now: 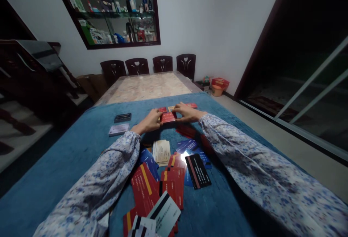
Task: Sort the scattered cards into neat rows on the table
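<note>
My left hand [151, 120] and my right hand [187, 112] pinch a red card [168, 117] by its two ends, low over the far part of the blue cloth. Whether it is one card or a small stack, I cannot tell. Behind it lie another red card [162, 109] and a yellowish card [171, 108], partly covered by my fingers. One more red card [191, 105] shows beyond my right hand. Between my forearms spread loose cards: red ones [145, 184], blue ones [187, 145], a cream pile [161, 152], a black striped card [198, 171] and pale grey cards [165, 213].
Left of my hands sit a black card stack [122, 117] and a pale lilac stack [119, 129]. The blue cloth [89, 135] covers the near part of a marble-topped table [146, 84]. Several dark chairs [136, 66] stand at its far end.
</note>
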A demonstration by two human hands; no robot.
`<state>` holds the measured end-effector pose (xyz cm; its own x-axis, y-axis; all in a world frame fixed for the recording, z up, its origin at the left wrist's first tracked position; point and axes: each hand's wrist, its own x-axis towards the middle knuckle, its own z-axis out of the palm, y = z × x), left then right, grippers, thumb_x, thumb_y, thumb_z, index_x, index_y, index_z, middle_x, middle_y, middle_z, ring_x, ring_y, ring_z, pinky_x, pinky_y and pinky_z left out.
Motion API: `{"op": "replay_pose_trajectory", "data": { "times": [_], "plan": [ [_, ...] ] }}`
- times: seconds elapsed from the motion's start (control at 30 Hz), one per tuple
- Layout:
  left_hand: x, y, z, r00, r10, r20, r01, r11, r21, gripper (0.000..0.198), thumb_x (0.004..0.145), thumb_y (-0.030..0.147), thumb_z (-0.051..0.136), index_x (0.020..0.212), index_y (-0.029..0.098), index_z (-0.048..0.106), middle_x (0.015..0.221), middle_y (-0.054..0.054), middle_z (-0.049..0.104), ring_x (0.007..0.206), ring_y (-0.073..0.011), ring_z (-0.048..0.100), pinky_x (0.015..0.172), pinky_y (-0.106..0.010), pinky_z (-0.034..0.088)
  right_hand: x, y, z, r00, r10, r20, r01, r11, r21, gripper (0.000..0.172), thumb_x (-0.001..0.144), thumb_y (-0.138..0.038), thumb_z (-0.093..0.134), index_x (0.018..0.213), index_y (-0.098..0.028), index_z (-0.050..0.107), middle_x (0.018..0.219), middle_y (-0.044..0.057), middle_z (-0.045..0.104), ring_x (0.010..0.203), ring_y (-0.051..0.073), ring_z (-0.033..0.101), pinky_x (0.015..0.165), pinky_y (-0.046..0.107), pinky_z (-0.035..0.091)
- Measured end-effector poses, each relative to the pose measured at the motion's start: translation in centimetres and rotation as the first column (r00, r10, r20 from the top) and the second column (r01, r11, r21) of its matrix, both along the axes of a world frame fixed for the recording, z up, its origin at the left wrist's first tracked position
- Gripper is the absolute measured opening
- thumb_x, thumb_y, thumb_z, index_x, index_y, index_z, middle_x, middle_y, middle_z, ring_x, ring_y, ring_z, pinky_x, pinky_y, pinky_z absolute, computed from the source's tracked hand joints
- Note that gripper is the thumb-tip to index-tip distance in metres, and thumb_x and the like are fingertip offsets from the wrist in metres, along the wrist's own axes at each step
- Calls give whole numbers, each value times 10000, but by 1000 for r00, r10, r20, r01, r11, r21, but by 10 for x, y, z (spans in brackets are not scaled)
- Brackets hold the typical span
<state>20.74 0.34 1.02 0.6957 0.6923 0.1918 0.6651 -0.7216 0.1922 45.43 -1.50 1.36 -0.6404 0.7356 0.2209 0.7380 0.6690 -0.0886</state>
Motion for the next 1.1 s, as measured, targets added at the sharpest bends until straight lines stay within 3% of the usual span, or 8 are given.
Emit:
{"op": "replay_pose_trajectory", "data": {
  "times": [0.2,0.73,1.1],
  "plan": [
    [-9,10,6,998,60,-18,-60,998,0,255,766,259,663,990,147,711,1055,-120,614,1030,-292,598,921,-395,521,-13,19,7,1000,27,12,-27,999,-18,303,872,-366,686,1048,-124,726,1054,151,617,1008,278,510,934,384,393],
    [-16,49,12,974,151,-169,-142,988,64,340,769,249,652,1072,114,729,1152,-153,653,1110,-302,613,964,-356,508,-30,75,3,997,17,81,-17,1000,-3,319,849,-309,690,1094,-110,734,1127,161,630,1023,272,541,972,383,382],
    [-9,75,1,957,179,-230,-171,984,52,271,758,249,657,986,128,740,1070,-137,682,1033,-275,639,895,-322,519,-39,92,-2,971,-84,222,100,993,-59,370,874,-339,692,1166,-115,723,1192,178,669,1069,283,570,957,359,363]
  ]
}}
